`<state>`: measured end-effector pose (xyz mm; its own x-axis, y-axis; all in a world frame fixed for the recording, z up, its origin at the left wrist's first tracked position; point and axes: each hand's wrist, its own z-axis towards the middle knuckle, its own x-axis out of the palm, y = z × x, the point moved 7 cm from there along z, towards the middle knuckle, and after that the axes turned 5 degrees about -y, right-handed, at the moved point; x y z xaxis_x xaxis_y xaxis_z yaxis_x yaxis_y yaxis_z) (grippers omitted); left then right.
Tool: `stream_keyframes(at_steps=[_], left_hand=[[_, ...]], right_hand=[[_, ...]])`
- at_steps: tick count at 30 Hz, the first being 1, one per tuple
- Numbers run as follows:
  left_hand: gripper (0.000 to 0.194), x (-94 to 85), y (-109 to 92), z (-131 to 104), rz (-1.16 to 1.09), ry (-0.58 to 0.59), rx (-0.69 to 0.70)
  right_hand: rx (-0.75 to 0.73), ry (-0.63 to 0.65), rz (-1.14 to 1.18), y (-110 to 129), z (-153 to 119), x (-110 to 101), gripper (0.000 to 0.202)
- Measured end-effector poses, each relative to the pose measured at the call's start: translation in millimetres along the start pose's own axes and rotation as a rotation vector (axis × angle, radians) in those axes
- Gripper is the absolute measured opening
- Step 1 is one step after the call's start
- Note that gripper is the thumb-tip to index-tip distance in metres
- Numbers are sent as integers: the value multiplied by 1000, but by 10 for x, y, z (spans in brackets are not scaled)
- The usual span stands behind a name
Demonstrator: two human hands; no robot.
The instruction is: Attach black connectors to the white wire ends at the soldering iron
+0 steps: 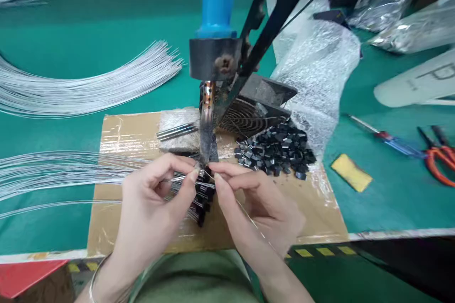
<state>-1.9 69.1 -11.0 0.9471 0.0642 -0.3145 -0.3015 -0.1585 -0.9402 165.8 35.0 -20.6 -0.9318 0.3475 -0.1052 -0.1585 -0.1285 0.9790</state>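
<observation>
A soldering iron (218, 2) with a blue handle hangs upright in a black stand, its tip pointing down between my fingertips. My left hand (152, 210) pinches a thin white wire (179, 178) just left of the tip. Between thumb and forefinger, my right hand (261, 208) grips a strand of solder wire (254, 224), which trails down across the palm. The wire's end at the tip is mostly hidden by my fingers. Beneath both hands lie several wires with black connectors (202, 201) on their ends, above a cardboard sheet (110, 232).
Small black parts (277, 149) lie heaped right of the iron. A bundle of white wires (92, 92) lies at left; more wires (60, 170) run below it. On the right are a yellow sponge (351, 173), a screwdriver (386, 137), orange-handled pliers (441, 161) and a white bottle (415, 80).
</observation>
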Motion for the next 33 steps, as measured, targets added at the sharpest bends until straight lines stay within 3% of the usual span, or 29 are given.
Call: stream_keyframes(at_steps=[12, 30, 33], left_hand=[[8, 29, 87, 76, 43, 21, -50], [9, 8, 48, 85, 78, 11, 24], [8, -37, 97, 36, 210, 5, 107]], right_hand=[[45, 12, 59, -63, 48, 18, 18], [77, 38, 48, -94, 43, 29, 17], [92, -105, 36, -146, 80, -121, 11]])
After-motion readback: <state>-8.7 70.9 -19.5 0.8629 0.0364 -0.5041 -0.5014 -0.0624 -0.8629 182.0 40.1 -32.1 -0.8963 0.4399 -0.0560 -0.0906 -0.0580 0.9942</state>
